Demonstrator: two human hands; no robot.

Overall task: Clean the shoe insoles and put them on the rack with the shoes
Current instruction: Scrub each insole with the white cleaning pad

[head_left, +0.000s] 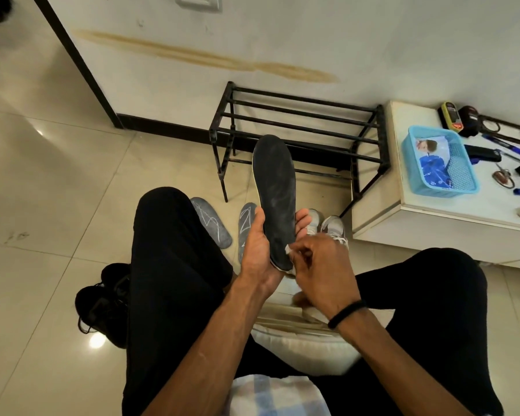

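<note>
wiping step in hand: left hand curled round the heel end of a dark insole, toe raised in front of the empty rack, right hand pinching a small white wipe against its lower edge. two grey insoles lying on the floor, grey shoes just beyond, black shoes at the left. next, probably: long strokes up toward the toe, firm grip kept.

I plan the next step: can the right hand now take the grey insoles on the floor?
Probably not yet: the right hand pinches a small white wipe at the black insole, and the grey insoles lie beyond the left hand.
</note>
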